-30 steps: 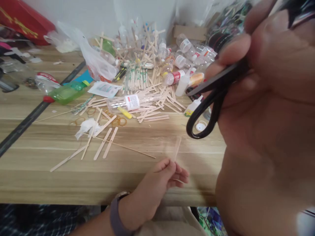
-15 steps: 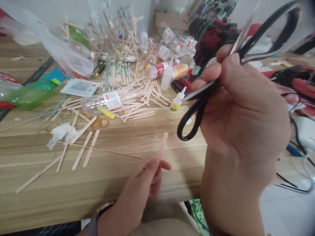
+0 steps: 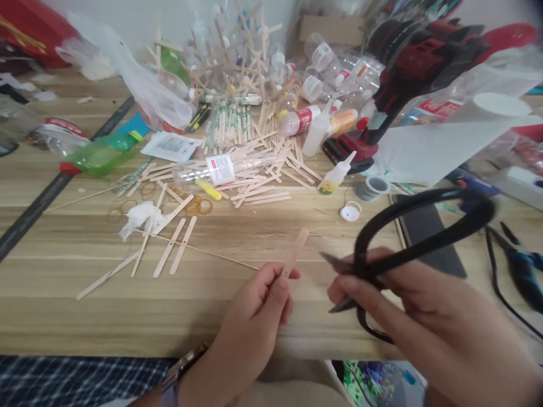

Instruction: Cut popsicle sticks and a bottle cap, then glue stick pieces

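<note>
My left hand (image 3: 263,311) pinches a wooden craft stick (image 3: 296,249) between thumb and fingers, its rounded end pointing up and away; a small dark mark shows on it near the thumb. In my right hand (image 3: 428,322) is a pair of black-handled scissors (image 3: 407,232). Its blades are spread and point left towards the stick, apart from it. To the left lie two craft sticks with dark dots (image 3: 169,247), a thin bamboo skewer (image 3: 212,252) and crossed sticks over a crumpled white tissue (image 3: 142,217).
Behind are a heap of craft sticks (image 3: 271,164), a clear plastic bottle (image 3: 190,174), a small glue bottle (image 3: 335,176) and a red-black power drill (image 3: 407,68). Pliers (image 3: 524,271) lie at the right. A green bottle (image 3: 104,154) is at the left.
My right hand has come down with the scissors, whose blades now point left, near the left hand. The view has swung, showing the drill fully. The left hand still holds the stick.
</note>
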`<state>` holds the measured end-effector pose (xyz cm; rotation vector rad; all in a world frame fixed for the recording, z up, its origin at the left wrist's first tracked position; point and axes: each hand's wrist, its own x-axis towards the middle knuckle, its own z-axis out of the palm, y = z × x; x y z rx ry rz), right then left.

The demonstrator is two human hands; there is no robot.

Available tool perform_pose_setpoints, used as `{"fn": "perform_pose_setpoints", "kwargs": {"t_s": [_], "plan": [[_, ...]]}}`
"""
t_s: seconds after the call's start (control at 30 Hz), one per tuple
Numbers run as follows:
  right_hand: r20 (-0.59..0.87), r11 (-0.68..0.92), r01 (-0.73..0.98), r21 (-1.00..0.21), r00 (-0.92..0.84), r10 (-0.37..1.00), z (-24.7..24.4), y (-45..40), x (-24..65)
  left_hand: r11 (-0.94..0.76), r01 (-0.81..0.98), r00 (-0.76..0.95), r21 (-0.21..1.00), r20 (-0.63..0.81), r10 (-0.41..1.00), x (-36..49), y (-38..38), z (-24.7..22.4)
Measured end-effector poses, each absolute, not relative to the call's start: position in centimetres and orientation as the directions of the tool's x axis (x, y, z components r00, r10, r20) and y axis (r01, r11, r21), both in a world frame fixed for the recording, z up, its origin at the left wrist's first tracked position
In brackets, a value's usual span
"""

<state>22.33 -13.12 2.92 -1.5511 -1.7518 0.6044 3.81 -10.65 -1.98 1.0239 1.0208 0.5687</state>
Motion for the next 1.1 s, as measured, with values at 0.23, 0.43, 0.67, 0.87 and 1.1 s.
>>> {"fn": "perform_pose_setpoints", "kwargs": {"t_s": [0.23, 0.43, 0.67, 0.87, 1.1], "plan": [[0.141, 0.206, 0.846, -0.491, -0.156, 0.978, 1.0, -14.5, 21.9, 0.231, 0.270, 0.375, 0.935, -0.323, 0.869, 3.6, -11.0, -1.2], [0.197, 0.299, 0.879, -0.373, -0.239, 0.951, 0.7, -14.2, 20.6, 0.080, 0.375, 0.397, 0.924, -0.238, 0.886, 3.5, -11.1, -0.4], [0.296, 0.361, 0.904, -0.230, -0.288, 0.911, 1.0, -14.2, 20.2, -0.003, 0.464, 0.409, 0.886, -0.211, 0.888, 3.5, -11.1, -0.3], [0.349, 0.390, 0.905, -0.169, -0.315, 0.883, 1.2, -14.1, 20.2, -0.083, 0.523, 0.406, 0.848, -0.163, 0.899, 3.1, -11.3, -0.3], [0.327, 0.379, 0.912, -0.157, -0.314, 0.892, 1.2, -14.3, 20.3, -0.177, 0.580, 0.410, 0.795, -0.097, 0.907, 3.1, -11.5, -0.5]]}}
